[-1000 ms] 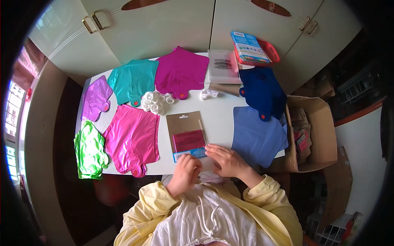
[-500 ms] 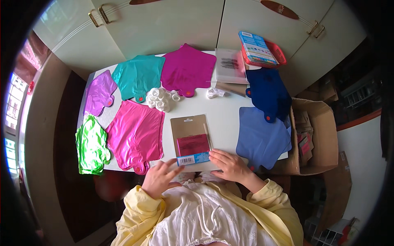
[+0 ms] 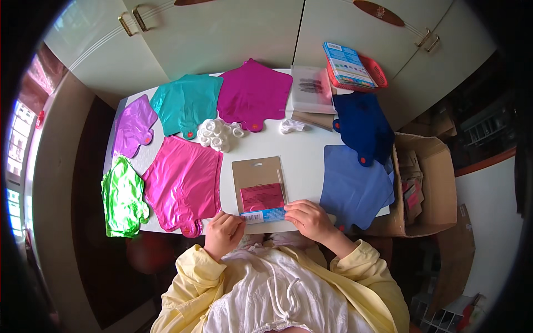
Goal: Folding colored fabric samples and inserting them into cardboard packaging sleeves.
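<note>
A flat package point(image 3: 257, 172) lies on the table in front of me, with a brown card back and a hang hole at its top. A folded magenta foil piece point(image 3: 261, 197) shows in its lower half, above a blue strip with a barcode point(image 3: 272, 215) along the near edge. My left hand point(image 3: 224, 233) is closed, its fingertips pinching the near left corner. At the near right side, my right hand point(image 3: 311, 220) is closed with thumb and finger on the edge of the package.
Pink point(image 3: 183, 180), green point(image 3: 123, 200), purple point(image 3: 135, 126), teal point(image 3: 189, 104), magenta point(image 3: 255, 91), navy point(image 3: 363, 125) and blue point(image 3: 355, 180) foil sheets surround it. White ribbon rolls point(image 3: 214, 135), a clear box point(image 3: 311, 91), a red basket point(image 3: 377, 73) and a cardboard carton point(image 3: 438, 188) stand around.
My left hand has closed from spread fingers onto the package's near left corner. My right hand's fingers have drawn into a pinch at the right edge. The package has shifted very slightly.
</note>
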